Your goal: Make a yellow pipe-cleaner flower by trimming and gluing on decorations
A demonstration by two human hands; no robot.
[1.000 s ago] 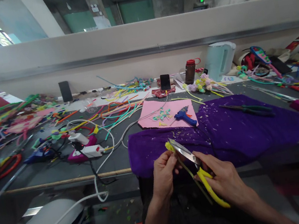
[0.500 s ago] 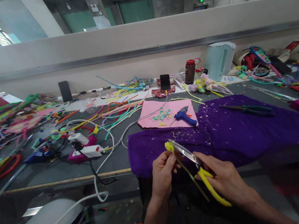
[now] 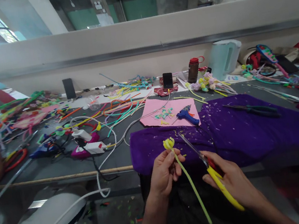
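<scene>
Between the fingertips of my left hand (image 3: 163,170) is a yellow pipe-cleaner flower (image 3: 169,144), its long pale green stem (image 3: 192,185) slanting down to the right. My right hand (image 3: 229,175) grips yellow-handled scissors (image 3: 222,187); their blades point up and left, a little right of the flower and apart from it. Both hands are over the near edge of a purple cloth (image 3: 149,146) strewn with small clippings. Behind them, a blue glue gun (image 3: 188,115) rests on a pink sheet (image 3: 149,108) beside small teal and yellow pieces (image 3: 164,114).
Dark-handled pliers (image 3: 254,107) lie on the cloth's right side. A white cable and power strip (image 3: 86,147) stand at left. Farther back are a phone (image 3: 167,81), a red-capped bottle (image 3: 194,71), a pale kettle (image 3: 226,59) and pipe-cleaner flowers (image 3: 206,82). Other people's arms show at both sides.
The scissors have moved right, away from the flower. The flower has turned, so its petals and stem show more fully. The view has shifted slightly.
</scene>
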